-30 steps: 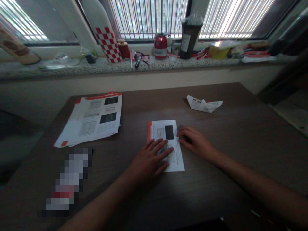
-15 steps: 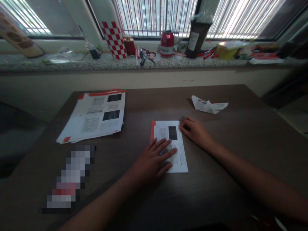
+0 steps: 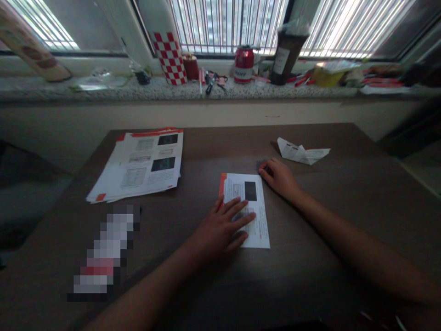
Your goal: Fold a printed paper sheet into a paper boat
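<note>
A folded printed sheet of paper [image 3: 256, 188], with an orange strip along its left edge, lies flat on the brown table. My left hand [image 3: 229, 220] rests on its lower left part, palm down with fingers spread, covering some of the print. At the top right corner of the paper is my right hand [image 3: 278, 177], its fingers curled in and the thumb beside the corner. Nothing shows inside the curled fingers. Beyond that hand, on the right, sits a folded paper boat [image 3: 303, 154].
A stack of printed sheets [image 3: 138, 161] lies at the back left of the table [image 3: 206, 151]. Nearer me is a blurred-out phone-shaped object [image 3: 105, 253]. The windowsill [image 3: 113, 94] holds a red can [image 3: 243, 64], a dark cup [image 3: 287, 55] and a checkered bottle [image 3: 170, 59].
My right hand has slid a little away from me, up to the paper's top right corner. The left hand stays on the paper. The whole view has shifted slightly.
</note>
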The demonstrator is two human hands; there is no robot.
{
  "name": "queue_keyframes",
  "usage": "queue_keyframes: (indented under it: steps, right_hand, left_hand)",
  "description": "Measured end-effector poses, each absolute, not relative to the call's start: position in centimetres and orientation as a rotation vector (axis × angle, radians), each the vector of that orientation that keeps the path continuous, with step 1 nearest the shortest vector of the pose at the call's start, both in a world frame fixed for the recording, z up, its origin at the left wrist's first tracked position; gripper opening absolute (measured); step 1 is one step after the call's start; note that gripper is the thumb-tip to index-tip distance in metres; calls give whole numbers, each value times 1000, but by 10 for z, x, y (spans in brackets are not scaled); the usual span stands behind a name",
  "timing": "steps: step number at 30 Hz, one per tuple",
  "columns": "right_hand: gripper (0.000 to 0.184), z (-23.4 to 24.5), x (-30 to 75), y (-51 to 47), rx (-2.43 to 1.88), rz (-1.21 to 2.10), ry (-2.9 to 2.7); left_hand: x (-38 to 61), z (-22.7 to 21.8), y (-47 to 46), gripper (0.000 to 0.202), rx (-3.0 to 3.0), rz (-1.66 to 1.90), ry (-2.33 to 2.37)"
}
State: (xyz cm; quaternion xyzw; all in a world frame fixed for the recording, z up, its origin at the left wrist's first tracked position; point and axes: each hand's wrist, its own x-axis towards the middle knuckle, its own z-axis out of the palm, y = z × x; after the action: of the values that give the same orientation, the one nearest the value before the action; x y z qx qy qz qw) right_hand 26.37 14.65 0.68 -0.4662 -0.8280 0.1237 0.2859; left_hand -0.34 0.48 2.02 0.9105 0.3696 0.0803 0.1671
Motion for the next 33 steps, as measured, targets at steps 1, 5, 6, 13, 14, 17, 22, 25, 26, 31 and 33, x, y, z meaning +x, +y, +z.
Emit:
queue_keyframes:
  steps: [1, 5, 6, 13, 14, 17, 22, 25, 26, 31, 33]
  right_hand:
    - [11, 8, 263, 145, -1239, 324, -2210]
    - [20, 13, 255, 135, -1109, 333, -2308]
    - [23, 15, 252, 132, -1048, 357, -2365]
    - [35, 22, 242, 116, -919, 332, -2557]
    - [34, 22, 243, 115, -936, 305, -2574]
    - [30, 23, 247, 113, -1017, 200, -2627]
    - [22, 25, 253, 107, -1172, 105, -2654]
    - [21, 25, 255, 105, -1210, 141, -2632]
    - [21, 24, 255, 105, -1217, 166, -2616]
    - [15, 24, 259, 103, -1220, 323, -2565]
    - [11, 26, 261, 102, -1191, 404, -2541]
  left_hand:
    - [-4, 21, 5, 57, 2593, 231, 1043]
    - [-6, 27, 7, 46, 2594, 265, 990]
    - [-6, 28, 8, 42, 2595, 278, 978]
    - [-7, 27, 9, 20, 2578, 270, 904]
    - [-8, 27, 10, 18, 2571, 269, 893]
    - [-7, 26, 11, 18, 2550, 269, 876]
    - [-7, 29, 11, 28, 2523, 283, 834]
    - [-7, 28, 11, 35, 2509, 291, 809]
    - [-8, 28, 11, 36, 2504, 292, 808]
    - [-8, 24, 12, 45, 2483, 322, 794]
    - [-8, 24, 12, 48, 2473, 347, 781]
